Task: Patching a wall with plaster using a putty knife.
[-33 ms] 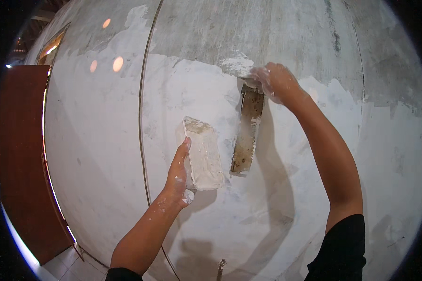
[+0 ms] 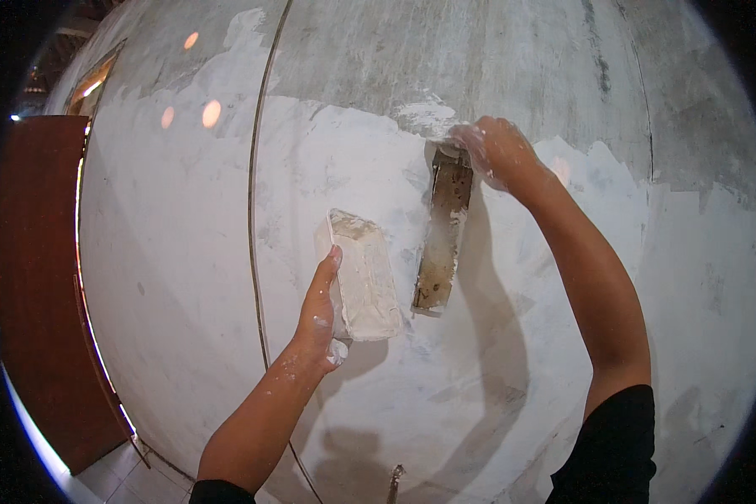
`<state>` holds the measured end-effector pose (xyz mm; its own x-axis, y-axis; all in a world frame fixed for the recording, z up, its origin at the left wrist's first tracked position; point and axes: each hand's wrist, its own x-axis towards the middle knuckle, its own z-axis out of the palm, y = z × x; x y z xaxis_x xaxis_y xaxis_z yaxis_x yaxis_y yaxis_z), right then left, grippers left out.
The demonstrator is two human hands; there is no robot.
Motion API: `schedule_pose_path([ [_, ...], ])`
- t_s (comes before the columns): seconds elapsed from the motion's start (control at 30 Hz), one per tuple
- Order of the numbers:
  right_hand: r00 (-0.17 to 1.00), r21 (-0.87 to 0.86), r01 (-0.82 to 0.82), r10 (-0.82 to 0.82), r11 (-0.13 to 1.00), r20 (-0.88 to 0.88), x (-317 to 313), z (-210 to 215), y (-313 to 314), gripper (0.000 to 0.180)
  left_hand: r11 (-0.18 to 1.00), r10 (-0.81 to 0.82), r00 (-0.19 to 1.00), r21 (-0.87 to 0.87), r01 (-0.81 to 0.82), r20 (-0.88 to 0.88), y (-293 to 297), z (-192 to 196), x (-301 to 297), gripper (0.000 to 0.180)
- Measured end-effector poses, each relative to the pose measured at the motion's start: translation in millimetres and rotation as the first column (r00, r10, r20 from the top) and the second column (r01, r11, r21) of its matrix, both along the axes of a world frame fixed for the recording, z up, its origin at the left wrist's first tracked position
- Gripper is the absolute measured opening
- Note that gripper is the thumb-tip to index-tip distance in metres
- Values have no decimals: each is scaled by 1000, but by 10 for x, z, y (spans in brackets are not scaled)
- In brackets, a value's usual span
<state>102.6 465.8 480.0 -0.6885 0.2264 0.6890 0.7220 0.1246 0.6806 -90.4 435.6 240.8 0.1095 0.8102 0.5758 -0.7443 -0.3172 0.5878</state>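
Note:
My left hand (image 2: pixel 321 307) grips a white rectangular tub (image 2: pixel 368 281), its thumb over the near rim and the fingers hidden behind. Pale wet putty coats the inside of this tub. My right hand (image 2: pixel 497 154) is closed around the top end of a long, narrow putty knife (image 2: pixel 443 231), whose stained metal blade hangs down along the wall. Dried putty clings to the blade's edges, and its grip is mostly covered by my fingers. White smears mark both hands. Just above the knife's top end, a thick fresh patch of white putty (image 2: pixel 427 113) shows on the wall.
The wall (image 2: pixel 168 277) is coated white below and bare grey (image 2: pixel 529 59) above. A dark vertical joint (image 2: pixel 254 185) runs left of the tub. A brown door panel (image 2: pixel 38 286) stands at the far left, above pale floor tiles (image 2: pixel 122 475). A small hole (image 2: pixel 397 472) marks the wall's lower part.
My right hand has shifted very slightly downward with the putty knife. The left hand and the tub stay where they were.

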Motion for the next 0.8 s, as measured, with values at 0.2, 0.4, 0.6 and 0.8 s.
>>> schedule_pose_path([
  [0.2, 992, 8, -96, 95, 995, 79, 148, -211, -32, 26, 999, -2, 1000, -41, 2, -7, -38, -10, -12, 75],
  [0.4, 995, -22, -79, 77, 997, -59, 221, 64, -85, 24, 1000, 0, 1000, -26, 0, -21, -55, -10, -35, 74],
  [0.6, 979, -110, -191, 180, 975, -95, 248, 422, -23, 28, 999, 17, 999, -30, -18, -41, -107, 14, -11, 75],
  [0.8, 992, -203, -113, 99, 973, -79, 151, 472, 109, 29, 998, 33, 999, -45, -34, -32, -74, 3, 16, 70],
])
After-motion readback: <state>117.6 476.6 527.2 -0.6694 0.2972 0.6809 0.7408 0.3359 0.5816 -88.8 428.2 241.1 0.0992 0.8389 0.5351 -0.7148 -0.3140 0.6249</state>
